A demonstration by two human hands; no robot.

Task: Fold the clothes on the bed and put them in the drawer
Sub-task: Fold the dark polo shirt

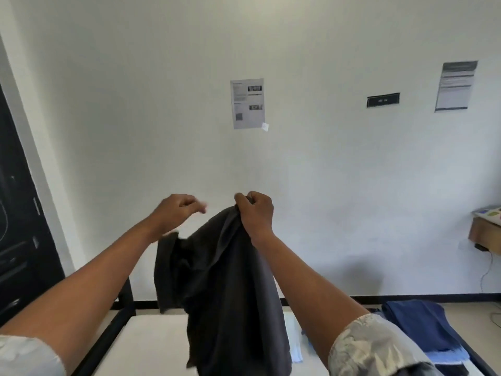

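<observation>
A dark grey garment (pixel 225 289) hangs in the air in front of me, above the white bed (pixel 151 346). My right hand (pixel 254 210) grips its top edge, with the fingers curled into the cloth. Just to the left, my left hand (pixel 176 210) hovers with loosely curled, blurred fingers and holds nothing; part of the garment droops below its wrist. The cloth's lower end reaches down past the frame's bottom edge. No drawer is in view.
Navy blue and light blue clothes (pixel 423 329) lie on the bed at the right. A dark door (pixel 16 226) stands at the left. A wooden shelf (pixel 485 237) juts from the white wall at the right, with papers taped higher up.
</observation>
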